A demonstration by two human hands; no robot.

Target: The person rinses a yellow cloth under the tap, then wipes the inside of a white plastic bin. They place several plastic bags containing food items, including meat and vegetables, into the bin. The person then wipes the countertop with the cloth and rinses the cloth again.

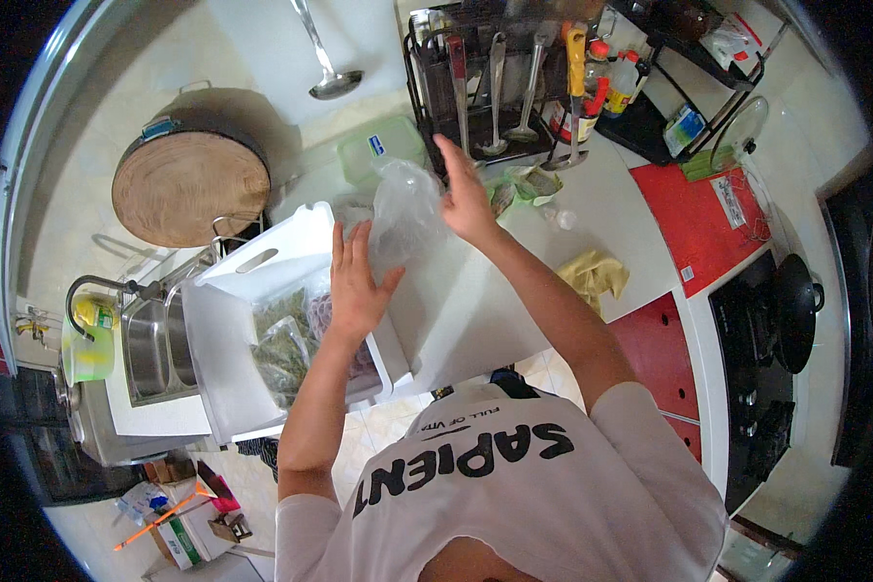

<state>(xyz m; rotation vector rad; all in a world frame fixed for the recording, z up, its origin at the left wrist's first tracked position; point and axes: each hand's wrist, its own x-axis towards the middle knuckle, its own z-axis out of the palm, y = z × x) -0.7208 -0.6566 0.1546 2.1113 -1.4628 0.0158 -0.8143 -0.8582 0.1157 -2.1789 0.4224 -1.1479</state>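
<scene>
My left hand (360,284) hovers over the right part of a white plastic drawer (222,364), its thumb held away from the fingers and nothing in its grasp. Inside the drawer lie clear bags of green food (280,349) and a bag of purplish-red food (320,309), partly hidden by my hand and forearm. Between my two hands a crumpled clear plastic bag (407,211) rests on the white counter (458,313). Beside that bag's right edge is my right hand (469,196), palm turned inward and fingers extended; whether it touches the bag is unclear.
Behind the bag stand a green-lidded container (378,149) and a black rack (436,87) hung with ladles. A round wooden board (189,185) leans at the back left, near the sink (153,349). A yellow cloth (593,280) lies right, before the stove (749,407) and wok (796,313).
</scene>
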